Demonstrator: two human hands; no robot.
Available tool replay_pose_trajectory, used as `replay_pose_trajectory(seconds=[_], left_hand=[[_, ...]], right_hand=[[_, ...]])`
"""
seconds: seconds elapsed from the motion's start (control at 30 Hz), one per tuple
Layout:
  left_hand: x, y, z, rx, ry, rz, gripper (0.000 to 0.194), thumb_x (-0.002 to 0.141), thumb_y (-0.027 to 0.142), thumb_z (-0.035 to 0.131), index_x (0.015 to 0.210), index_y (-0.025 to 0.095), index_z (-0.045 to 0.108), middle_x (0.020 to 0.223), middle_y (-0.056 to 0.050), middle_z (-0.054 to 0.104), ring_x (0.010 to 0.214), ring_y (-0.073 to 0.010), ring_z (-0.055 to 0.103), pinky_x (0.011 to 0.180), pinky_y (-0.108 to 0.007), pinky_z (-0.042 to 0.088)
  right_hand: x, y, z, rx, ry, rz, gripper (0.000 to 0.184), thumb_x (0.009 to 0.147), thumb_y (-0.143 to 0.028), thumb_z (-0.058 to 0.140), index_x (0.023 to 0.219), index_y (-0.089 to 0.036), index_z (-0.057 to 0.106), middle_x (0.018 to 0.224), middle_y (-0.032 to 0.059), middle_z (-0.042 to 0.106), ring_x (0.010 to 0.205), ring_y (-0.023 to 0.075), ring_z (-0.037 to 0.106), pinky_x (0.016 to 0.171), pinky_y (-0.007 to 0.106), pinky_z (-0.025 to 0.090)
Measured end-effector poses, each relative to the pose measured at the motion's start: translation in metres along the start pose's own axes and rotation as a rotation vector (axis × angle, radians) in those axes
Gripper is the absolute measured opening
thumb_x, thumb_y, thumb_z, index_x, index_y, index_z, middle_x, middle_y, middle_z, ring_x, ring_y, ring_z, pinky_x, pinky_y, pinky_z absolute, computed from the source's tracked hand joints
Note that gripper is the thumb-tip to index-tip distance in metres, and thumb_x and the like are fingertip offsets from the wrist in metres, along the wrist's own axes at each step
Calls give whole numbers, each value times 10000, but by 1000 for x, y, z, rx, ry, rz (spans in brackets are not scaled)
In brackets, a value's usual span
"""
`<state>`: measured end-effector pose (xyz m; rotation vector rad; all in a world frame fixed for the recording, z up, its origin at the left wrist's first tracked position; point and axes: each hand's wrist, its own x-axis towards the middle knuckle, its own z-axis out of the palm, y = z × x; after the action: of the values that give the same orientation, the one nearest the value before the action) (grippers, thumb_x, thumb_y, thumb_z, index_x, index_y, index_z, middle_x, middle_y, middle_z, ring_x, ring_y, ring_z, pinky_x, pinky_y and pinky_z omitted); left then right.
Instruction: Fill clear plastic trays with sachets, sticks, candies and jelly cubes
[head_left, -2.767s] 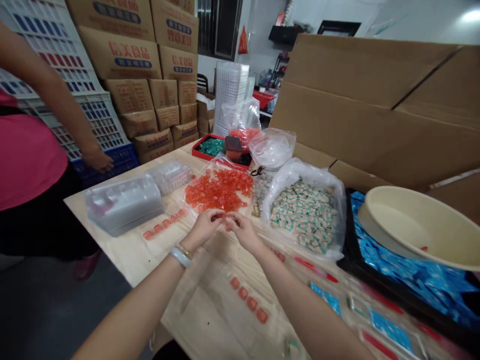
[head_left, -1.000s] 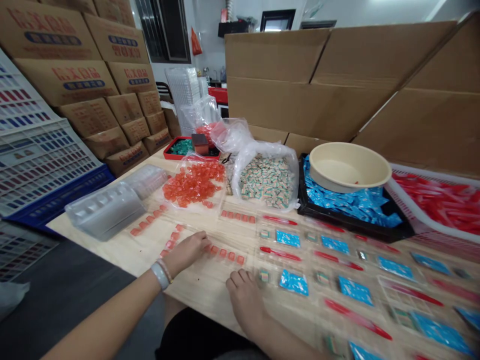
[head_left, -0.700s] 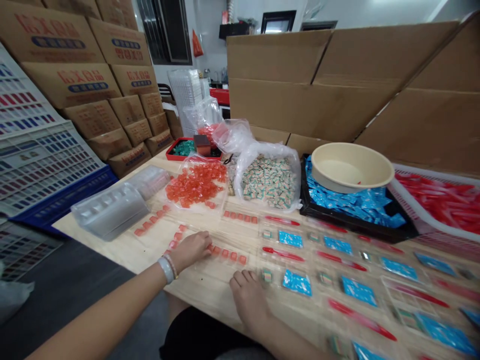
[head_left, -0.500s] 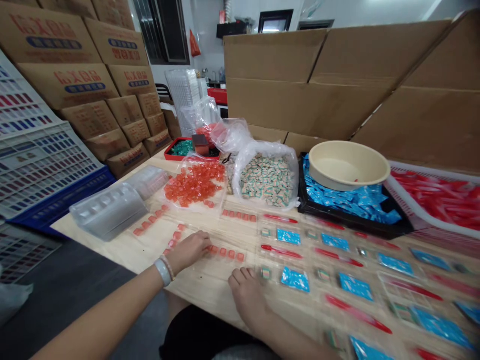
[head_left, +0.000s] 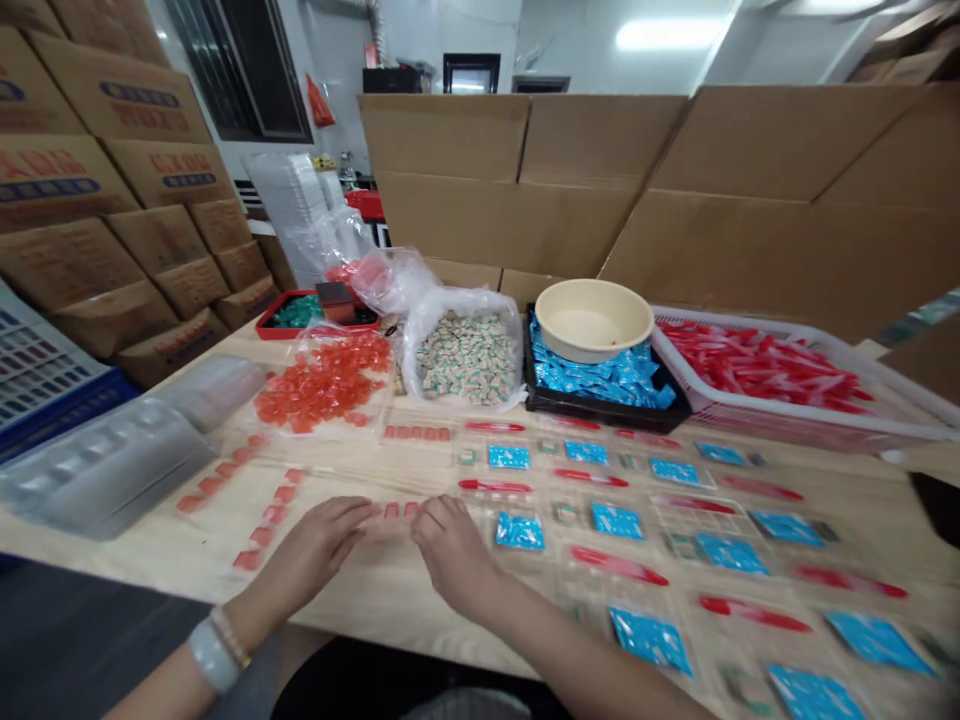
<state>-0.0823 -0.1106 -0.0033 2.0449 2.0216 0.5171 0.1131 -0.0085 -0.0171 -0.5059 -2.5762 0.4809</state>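
My left hand [head_left: 319, 545] and my right hand [head_left: 448, 542] lie close together on a clear plastic tray [head_left: 390, 530] at the near edge of the wooden table [head_left: 172, 540]. The fingers of both are stretched out flat. Between the fingertips sits a short row of orange-red candies [head_left: 400, 510] in the tray's slots. Neither hand holds anything that I can see. Further rows of the same candies [head_left: 262, 520] lie to the left. A loose pile of orange-red candies [head_left: 319, 380] on a plastic bag lies behind.
Clear trays with blue packets [head_left: 517, 530] and red sticks [head_left: 615, 565] cover the table to the right. Behind stand a bag of striped candies [head_left: 465, 355], a black tray of blue packets [head_left: 600, 378] bearing a cream basin [head_left: 592, 318], and a white basket [head_left: 825, 425]. Stacked clear trays [head_left: 105, 465] lie left.
The view has swung right. My right hand has moved left to meet my left hand over the candy row. The person in pink seen earlier is out of view.
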Motion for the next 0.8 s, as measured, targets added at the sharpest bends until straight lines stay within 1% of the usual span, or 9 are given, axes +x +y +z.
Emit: replay_pose_trajectory(seconds=[0.07, 0.13, 0.23, 0.3, 0.37, 0.5, 0.63, 0.73, 0.8], left_hand=[[16, 13, 0, -35, 34, 7, 272, 836, 258, 384, 1031, 244, 573, 1088, -50, 569, 1014, -177, 499, 887, -313, 388], [40, 26, -3, -84, 58, 55, 260, 835, 245, 384, 989, 228, 593, 1077, -49, 575, 1001, -168, 506, 877, -295, 393], [83, 42, -7, -201, 17, 150, 244, 826, 221, 395, 944, 212, 609, 1012, -43, 601, 941, -159, 533, 846, -285, 407], [113, 46, -5, -322, -46, 152, 212, 810, 221, 421, 891, 194, 615, 928, -36, 620, 871, -158, 555, 800, -285, 427], [143, 46, 4, -490, -56, 52, 154, 760, 220, 491, 865, 167, 591, 854, -32, 619, 791, -157, 571, 719, -281, 455], [192, 36, 29, -910, 51, -207, 206, 676, 182, 555, 870, 140, 498, 801, -17, 561, 714, -138, 566, 595, -251, 481], [212, 31, 44, -1006, 38, -243, 141, 684, 162, 533, 807, 148, 465, 718, 17, 524, 618, -103, 558, 563, -237, 479], [212, 31, 49, -1014, 25, -266, 133, 680, 153, 531, 788, 150, 452, 701, 24, 514, 603, -97, 550, 547, -229, 475], [210, 33, 51, -1018, 21, -274, 133, 687, 161, 523, 797, 151, 449, 713, 21, 509, 626, -99, 545, 558, -234, 480]], right_hand=[[1, 13, -20, 136, 119, 51, 150, 796, -141, 434, 914, -162, 524, 958, 73, 542, 898, 177, 454, 784, 320, 372], [1, 32, -37, 268, 212, 139, 209, 792, -207, 461, 993, -163, 498, 1018, 85, 533, 956, 185, 454, 811, 331, 377], [1, 68, -55, 404, 254, 284, 146, 793, -236, 454, 897, -182, 540, 885, 51, 578, 865, 171, 507, 770, 314, 399], [4, 93, -63, 469, 301, 383, 121, 778, -265, 473, 803, -180, 556, 781, 29, 582, 770, 159, 525, 718, 295, 410], [11, 118, -68, 585, 342, 476, 150, 738, -313, 515, 779, -174, 552, 731, 16, 581, 696, 150, 534, 659, 282, 420], [26, 159, -77, 832, 384, 682, 253, 618, -372, 594, 753, -165, 535, 618, -7, 586, 565, 136, 542, 554, 264, 424], [34, 179, -78, 875, 389, 796, 297, 539, -380, 633, 720, -168, 529, 512, -31, 567, 450, 115, 505, 461, 239, 393], [32, 180, -74, 873, 389, 785, 309, 526, -404, 645, 694, -169, 537, 489, -35, 563, 427, 114, 504, 436, 235, 390], [29, 179, -72, 854, 431, 768, 319, 527, -422, 650, 689, -167, 547, 493, -30, 569, 437, 122, 519, 437, 241, 402]])
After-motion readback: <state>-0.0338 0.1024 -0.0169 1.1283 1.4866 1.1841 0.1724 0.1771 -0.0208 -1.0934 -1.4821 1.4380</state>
